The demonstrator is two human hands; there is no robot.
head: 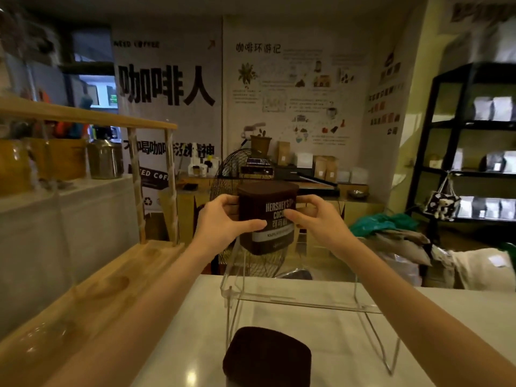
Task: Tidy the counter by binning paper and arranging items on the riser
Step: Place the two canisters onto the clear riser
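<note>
Coffee shop, behind the counter (279, 331). Wall posters (167, 88) carry big coffee-themed Chinese text plus "NEED COFFEE"; black shelving (446, 124) on the right holds bagged stock. Kraft bags (325, 167) on the back bench, glass jars (67, 157) on the left.

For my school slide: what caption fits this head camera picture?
Both hands hold a Hershey's cocoa tin over a clear riser.
</note>
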